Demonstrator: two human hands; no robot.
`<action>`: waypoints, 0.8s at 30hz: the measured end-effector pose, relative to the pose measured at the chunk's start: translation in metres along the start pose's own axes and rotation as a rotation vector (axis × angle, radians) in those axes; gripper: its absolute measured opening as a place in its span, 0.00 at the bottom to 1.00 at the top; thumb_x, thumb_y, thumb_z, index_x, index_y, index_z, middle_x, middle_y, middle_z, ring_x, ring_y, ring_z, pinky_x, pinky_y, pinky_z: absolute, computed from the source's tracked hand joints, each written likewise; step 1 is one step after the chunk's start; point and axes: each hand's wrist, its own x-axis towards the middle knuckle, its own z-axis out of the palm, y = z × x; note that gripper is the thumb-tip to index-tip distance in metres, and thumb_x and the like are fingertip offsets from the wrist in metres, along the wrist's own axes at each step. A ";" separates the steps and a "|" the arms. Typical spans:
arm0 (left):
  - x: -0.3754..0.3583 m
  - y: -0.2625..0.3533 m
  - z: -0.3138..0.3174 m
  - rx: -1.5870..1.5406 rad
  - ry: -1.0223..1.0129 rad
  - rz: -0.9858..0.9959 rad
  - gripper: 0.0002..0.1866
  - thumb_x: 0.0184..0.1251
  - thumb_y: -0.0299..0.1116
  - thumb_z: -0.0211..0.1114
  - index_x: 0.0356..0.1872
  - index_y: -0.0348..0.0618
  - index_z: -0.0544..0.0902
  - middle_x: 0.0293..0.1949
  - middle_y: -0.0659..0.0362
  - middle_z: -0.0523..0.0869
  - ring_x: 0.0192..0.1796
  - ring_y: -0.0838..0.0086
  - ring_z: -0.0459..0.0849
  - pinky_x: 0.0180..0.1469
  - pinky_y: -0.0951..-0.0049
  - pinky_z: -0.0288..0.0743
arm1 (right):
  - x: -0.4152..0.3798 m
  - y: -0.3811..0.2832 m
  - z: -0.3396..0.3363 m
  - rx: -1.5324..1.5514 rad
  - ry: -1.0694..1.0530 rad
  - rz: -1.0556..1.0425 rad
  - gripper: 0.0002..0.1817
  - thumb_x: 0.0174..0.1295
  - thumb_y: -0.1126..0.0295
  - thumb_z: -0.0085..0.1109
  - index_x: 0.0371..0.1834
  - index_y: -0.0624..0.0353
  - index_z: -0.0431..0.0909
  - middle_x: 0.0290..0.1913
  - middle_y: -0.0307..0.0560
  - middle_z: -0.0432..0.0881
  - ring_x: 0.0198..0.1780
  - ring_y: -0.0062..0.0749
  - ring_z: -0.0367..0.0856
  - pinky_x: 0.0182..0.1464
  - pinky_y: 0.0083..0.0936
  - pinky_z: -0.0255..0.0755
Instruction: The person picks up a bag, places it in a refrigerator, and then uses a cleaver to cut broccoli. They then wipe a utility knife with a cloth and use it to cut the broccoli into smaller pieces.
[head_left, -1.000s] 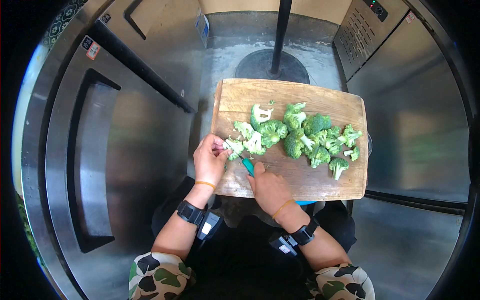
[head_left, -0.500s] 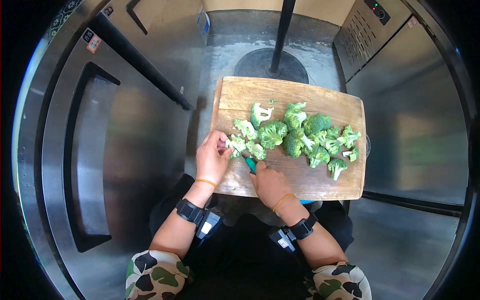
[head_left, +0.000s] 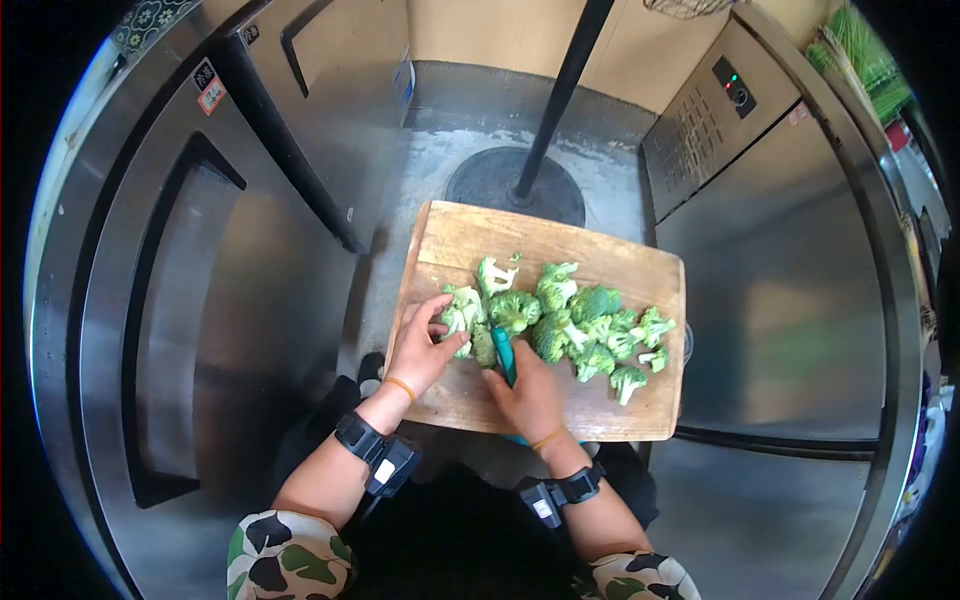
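Pale green broccoli florets (head_left: 515, 312) lie in a loose group across a wooden cutting board (head_left: 590, 418). At the group's left end, my left hand (head_left: 418, 352) curls its thumb and fingers round a broccoli floret (head_left: 462, 312). My right hand (head_left: 530, 392) grips a knife (head_left: 503, 352) by its teal-green handle, just right of that floret. The blade cannot be made out. A small floret piece (head_left: 484, 345) sits between the knife and my left hand. More florets (head_left: 600, 330) spread toward the board's right side.
Steel cabinets stand on the left (head_left: 250, 330) and right (head_left: 780, 300). Behind the board, a black pole (head_left: 560, 105) rises from a round base (head_left: 470, 185) on the floor. Green stalks (head_left: 865, 65) show at the upper right.
The view has tilted up, so the board appears lower and further left. My left hand has moved onto the upper-left florets. The knife handle now stands more upright in my right hand.
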 end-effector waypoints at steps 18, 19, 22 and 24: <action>0.016 0.017 0.019 0.511 0.123 0.165 0.31 0.60 0.35 0.65 0.67 0.45 0.71 0.69 0.44 0.60 0.68 0.47 0.61 0.70 0.52 0.56 | 0.064 -0.005 -0.020 -0.109 0.169 -0.084 0.22 0.49 0.72 0.70 0.48 0.63 0.77 0.40 0.61 0.79 0.46 0.58 0.76 0.50 0.42 0.72; 0.013 0.023 0.018 0.507 0.102 0.135 0.32 0.60 0.35 0.66 0.67 0.44 0.70 0.68 0.45 0.60 0.67 0.47 0.62 0.69 0.54 0.57 | 0.067 -0.004 -0.018 -0.138 0.140 -0.074 0.22 0.49 0.72 0.70 0.48 0.62 0.77 0.41 0.60 0.79 0.45 0.58 0.77 0.49 0.42 0.73; 0.014 0.025 0.016 0.388 0.044 0.070 0.38 0.58 0.40 0.70 0.70 0.45 0.66 0.60 0.46 0.64 0.67 0.50 0.63 0.69 0.56 0.60 | 0.074 -0.005 -0.013 -0.195 0.060 -0.049 0.22 0.49 0.70 0.71 0.49 0.61 0.78 0.43 0.60 0.79 0.45 0.57 0.78 0.48 0.43 0.73; 0.021 0.018 0.016 0.312 0.016 0.012 0.40 0.56 0.42 0.72 0.71 0.51 0.66 0.62 0.47 0.63 0.68 0.52 0.62 0.69 0.59 0.60 | 0.071 -0.001 -0.015 -0.191 0.019 -0.028 0.23 0.49 0.69 0.71 0.49 0.59 0.78 0.45 0.61 0.79 0.46 0.58 0.78 0.50 0.43 0.72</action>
